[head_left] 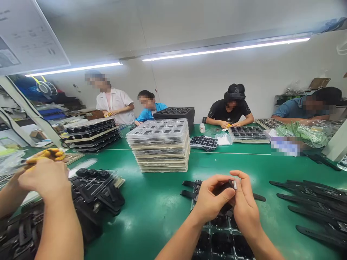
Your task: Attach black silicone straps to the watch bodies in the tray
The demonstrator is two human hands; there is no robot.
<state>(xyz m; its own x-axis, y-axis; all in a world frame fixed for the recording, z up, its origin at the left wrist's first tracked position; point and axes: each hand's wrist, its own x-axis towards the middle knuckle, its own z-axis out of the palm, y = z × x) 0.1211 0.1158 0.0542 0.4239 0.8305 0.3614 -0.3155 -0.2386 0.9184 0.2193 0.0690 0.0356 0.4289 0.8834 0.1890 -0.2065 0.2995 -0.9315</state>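
Both of my hands meet over the green table [157,202], low and right of centre. My left hand [210,200] and my right hand [245,206] pinch one small black watch case [226,187] between the fingertips; a silvery edge shows on its right end. Beneath them lies a clear tray [217,242] of black parts in pockets. Loose black straps [189,189] stick out to the left of my left hand.
A co-worker's hands [40,177] with yellow-handled pliers work over trays of black parts at the left. A tall stack of clear trays [161,144] stands mid-table. Several black straps [314,202] lie at the right. Other people sit along the far side.
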